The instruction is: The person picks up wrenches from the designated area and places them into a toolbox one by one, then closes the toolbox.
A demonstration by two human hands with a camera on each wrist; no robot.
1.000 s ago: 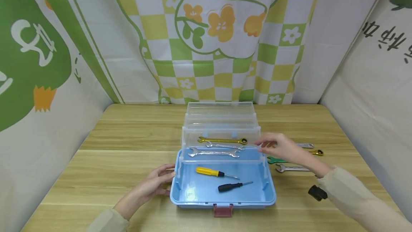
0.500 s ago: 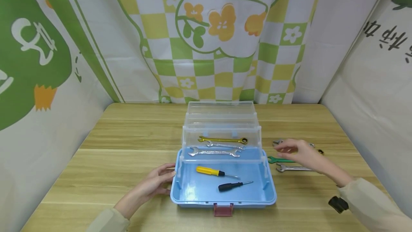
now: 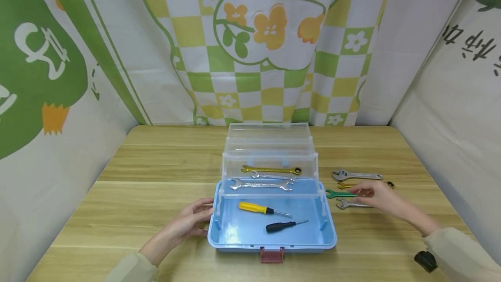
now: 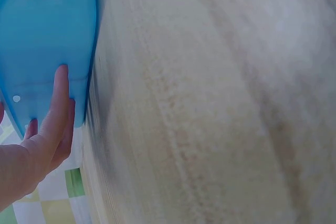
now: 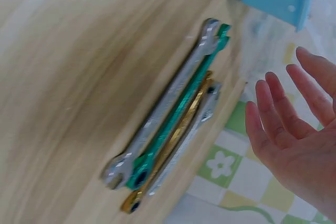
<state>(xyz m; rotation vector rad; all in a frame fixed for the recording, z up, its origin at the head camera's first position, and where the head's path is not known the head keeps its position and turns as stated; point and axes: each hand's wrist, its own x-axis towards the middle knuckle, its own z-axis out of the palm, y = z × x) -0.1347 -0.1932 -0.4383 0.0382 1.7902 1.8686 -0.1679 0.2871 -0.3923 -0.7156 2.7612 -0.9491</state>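
While hands (image 3: 189, 222) flank toolbox (image 3: 244, 229), wrenches (image 3: 337, 194) beneath right (image 3: 383, 196)

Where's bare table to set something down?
Bare: table left of the blue toolbox, beyond the left hand; also between toolbox, wrenches and right sleeve. Crowded: right of the toolbox, four wrenches side by side, right hand near them.

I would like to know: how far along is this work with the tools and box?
Seems done: three wrenches lie in the clear tray, two screwdrivers on the floor of the box.
In hand: nothing gripped; the right hand is near the green wrench, the left hand touches the box.
Probably left: four wrenches, green one included, on the table.
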